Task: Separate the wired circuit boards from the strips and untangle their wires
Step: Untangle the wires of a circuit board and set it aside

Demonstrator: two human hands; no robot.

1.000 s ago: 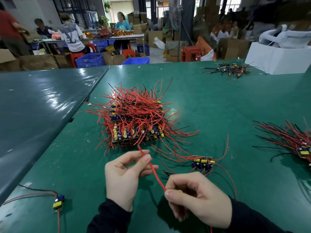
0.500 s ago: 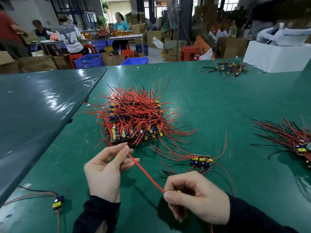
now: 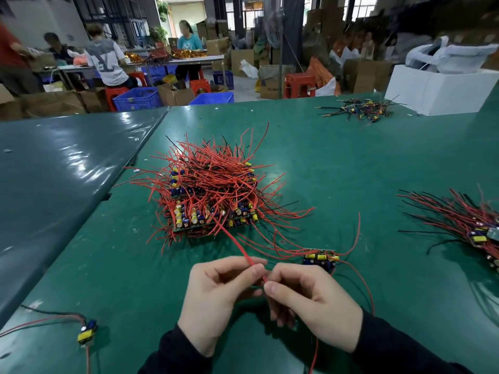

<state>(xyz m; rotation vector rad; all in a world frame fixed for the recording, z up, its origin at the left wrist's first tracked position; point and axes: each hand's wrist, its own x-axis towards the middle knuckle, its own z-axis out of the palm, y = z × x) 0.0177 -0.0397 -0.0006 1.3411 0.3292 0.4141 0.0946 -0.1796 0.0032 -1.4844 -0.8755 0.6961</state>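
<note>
A tangled heap of circuit board strips (image 3: 213, 195) with red and black wires lies in the middle of the green table (image 3: 337, 163). One red wire (image 3: 235, 242) runs taut from the heap down to my hands. My left hand (image 3: 216, 298) pinches it between thumb and forefinger. Close beside it, my right hand (image 3: 310, 300) pinches the same wire lower down, its fingers curled. A small strip of boards (image 3: 321, 259) with yellow and blue parts lies just beyond my right hand, its red wires arcing away.
A single wired board (image 3: 87, 332) lies at the near left. A pile of wired boards (image 3: 475, 228) sits at the right edge, another small pile (image 3: 361, 109) at the far right beside a white box (image 3: 432, 90). People work at tables behind.
My left hand has slid right along the red wire and now sits next to my right hand. The right hand has kept its grip and barely moved.
</note>
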